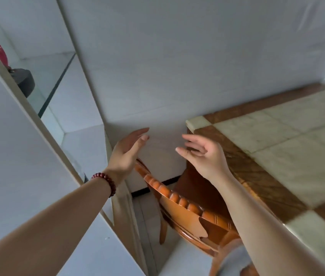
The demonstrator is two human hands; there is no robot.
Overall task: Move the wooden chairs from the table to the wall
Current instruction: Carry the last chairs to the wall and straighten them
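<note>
A carved orange-brown wooden chair [179, 208] stands below me, its seat tucked under the table [289, 148], its top rail running diagonally across the lower middle. My left hand [126, 152], with a red bead bracelet on the wrist, hovers above the rail's far end with straight fingers, holding nothing. My right hand [203, 154] hangs in the air above the chair's seat side, fingers loosely spread and empty. Neither hand touches the chair. My right forearm covers part of the chair back. The white wall [177, 66] rises straight ahead.
The table has a marble-tiled top with a brown wooden border and fills the right side. On the left stands a white cabinet [38, 136] with a glass shelf [58, 76] bearing a dark round object [25, 80] and a red item. A narrow strip of pale floor [145, 216] shows beside the chair.
</note>
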